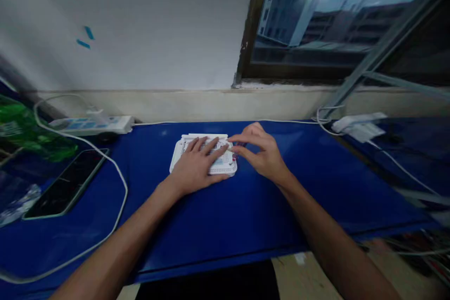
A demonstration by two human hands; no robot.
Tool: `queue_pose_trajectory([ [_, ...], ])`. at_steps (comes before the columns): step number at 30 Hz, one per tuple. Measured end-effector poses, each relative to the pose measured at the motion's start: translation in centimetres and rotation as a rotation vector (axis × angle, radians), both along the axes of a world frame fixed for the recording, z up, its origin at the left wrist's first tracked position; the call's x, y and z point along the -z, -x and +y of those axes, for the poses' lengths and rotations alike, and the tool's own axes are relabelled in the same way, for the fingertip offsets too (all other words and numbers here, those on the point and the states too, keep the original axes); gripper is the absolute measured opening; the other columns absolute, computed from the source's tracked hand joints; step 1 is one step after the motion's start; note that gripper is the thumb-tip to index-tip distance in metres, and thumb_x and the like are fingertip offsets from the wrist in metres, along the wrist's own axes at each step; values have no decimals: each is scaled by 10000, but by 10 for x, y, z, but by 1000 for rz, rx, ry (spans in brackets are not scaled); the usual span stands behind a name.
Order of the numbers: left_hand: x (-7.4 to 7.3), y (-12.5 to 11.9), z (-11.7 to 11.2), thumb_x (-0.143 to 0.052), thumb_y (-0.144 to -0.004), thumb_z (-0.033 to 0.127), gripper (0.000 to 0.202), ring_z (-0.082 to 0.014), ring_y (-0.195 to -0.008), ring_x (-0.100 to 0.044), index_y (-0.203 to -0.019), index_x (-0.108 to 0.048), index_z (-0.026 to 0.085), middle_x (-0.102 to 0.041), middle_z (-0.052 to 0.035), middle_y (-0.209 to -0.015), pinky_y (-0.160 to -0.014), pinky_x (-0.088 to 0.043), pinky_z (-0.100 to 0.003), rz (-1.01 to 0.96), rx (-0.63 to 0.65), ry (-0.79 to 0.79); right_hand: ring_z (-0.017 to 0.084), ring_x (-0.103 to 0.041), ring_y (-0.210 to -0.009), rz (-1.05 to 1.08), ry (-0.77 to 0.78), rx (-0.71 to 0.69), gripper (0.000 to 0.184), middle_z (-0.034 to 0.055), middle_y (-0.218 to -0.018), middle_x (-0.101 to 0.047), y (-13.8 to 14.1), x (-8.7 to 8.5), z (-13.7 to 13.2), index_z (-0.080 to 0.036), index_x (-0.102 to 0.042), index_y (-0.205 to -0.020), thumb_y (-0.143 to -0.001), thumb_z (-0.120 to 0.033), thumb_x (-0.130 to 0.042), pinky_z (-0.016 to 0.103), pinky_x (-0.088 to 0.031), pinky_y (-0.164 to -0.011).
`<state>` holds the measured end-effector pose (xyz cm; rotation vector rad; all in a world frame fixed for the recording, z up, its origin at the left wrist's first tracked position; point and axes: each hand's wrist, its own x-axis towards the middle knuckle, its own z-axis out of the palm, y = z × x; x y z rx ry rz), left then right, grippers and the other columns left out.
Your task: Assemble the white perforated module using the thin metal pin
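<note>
Centre of the frame, on a blue tabletop (316,187): a white breadboard (225,165), mostly under the left hand (193,168), fingers (211,146) spread wide and flat across its top. Right hand (260,153) just beside the board's right side, fingers (246,134) curled and narrow, tips at the edge near a small reddish bit (235,153), too blurred to tell whether pinched. Lower left of the frame, a black smartphone (66,183); upper left, a white power strip (91,125), with a white cable (119,183) looping past.

White wall (123,23) beside a window (316,18) showing, apparently, distant buildings (351,23).
</note>
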<state>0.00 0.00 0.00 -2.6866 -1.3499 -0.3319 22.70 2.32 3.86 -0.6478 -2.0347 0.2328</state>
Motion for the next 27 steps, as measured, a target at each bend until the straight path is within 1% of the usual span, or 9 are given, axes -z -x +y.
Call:
queue_pose_trajectory([
  [3, 1, 0, 1, -454, -883, 785, 846, -424, -1458, -315, -1555, -346, 283, -342, -118, -1616, -1199, -224, -584, -15, 10, 4, 226, -575, -1177, -58, 93, -119, 368, 71, -1229, -694, 1, -8, -7, -267, -610, -1365, -1013, -209, -519, 462, -451, -1024],
  [5, 1, 0, 2, -452, -882, 788, 846, -421, -1462, -308, -1556, -342, 289, -338, -112, -1619, -1198, -225, -586, -28, 15, 5, 217, -563, -1229, -61, 121, -166, 397, 55, -1300, -678, 0, -11, -7, -287, -580, -1394, -1022, -183, -487, 464, -442, -1052],
  [8, 2, 0, 1, -450, -878, 793, 849, -421, -1463, -306, -1564, -318, 311, -317, -98, -1631, -1195, -226, -592, -42, 16, 7, 211, -639, -1045, -33, 74, -153, 296, 37, -1093, -750, -1, -10, -3, -285, -691, -1240, -970, -202, -605, 426, -501, -942],
  [12, 3, 0, 2, -443, -876, 800, 855, -423, -1459, -311, -1566, -312, 312, -326, -102, -1626, -1196, -223, -591, -38, 8, 11, 205, -615, -833, -15, -18, -37, 191, 26, -831, -705, -1, -8, -1, -262, -760, -1082, -894, -261, -724, 400, -509, -801],
  [17, 3, 1, 2, -454, -879, 790, 849, -426, -1464, -298, -1563, -323, 304, -325, -108, -1625, -1194, -227, -588, -34, 12, -1, 220, -570, -1205, -78, 81, -110, 409, 63, -1289, -684, 1, -10, -5, -285, -584, -1395, -1012, -168, -503, 466, -456, -1027],
  [18, 3, 1, 2, -457, -878, 789, 850, -428, -1463, -299, -1563, -323, 303, -322, -109, -1626, -1194, -226, -589, -36, 13, -2, 215, -570, -1216, -77, 96, -131, 419, 59, -1308, -678, 2, -10, -6, -288, -576, -1403, -1014, -158, -490, 461, -460, -1030],
  [21, 2, 0, 1, -450, -881, 790, 856, -436, -1457, -303, -1567, -317, 296, -311, -110, -1632, -1193, -225, -594, -31, 10, 2, 209, -642, -1015, -58, 35, -116, 322, 45, -1092, -749, 2, -8, -3, -281, -679, -1268, -974, -186, -587, 424, -506, -922],
  [24, 2, -1, 1, -436, -885, 791, 855, -437, -1454, -309, -1570, -310, 295, -313, -110, -1631, -1193, -226, -594, -18, 5, 0, 208, -622, -833, -40, -46, -5, 191, 30, -849, -717, 3, -6, -2, -261, -752, -1096, -912, -257, -698, 404, -509, -803],
  [27, 2, 0, 1, -448, -883, 788, 856, -433, -1453, -315, -1568, -315, 292, -334, -116, -1620, -1192, -234, -587, -20, 6, -10, 229, -623, -977, -68, -21, 13, 271, 61, -1002, -723, 3, -7, -4, -256, -708, -1208, -943, -269, -656, 429, -501, -882],
])
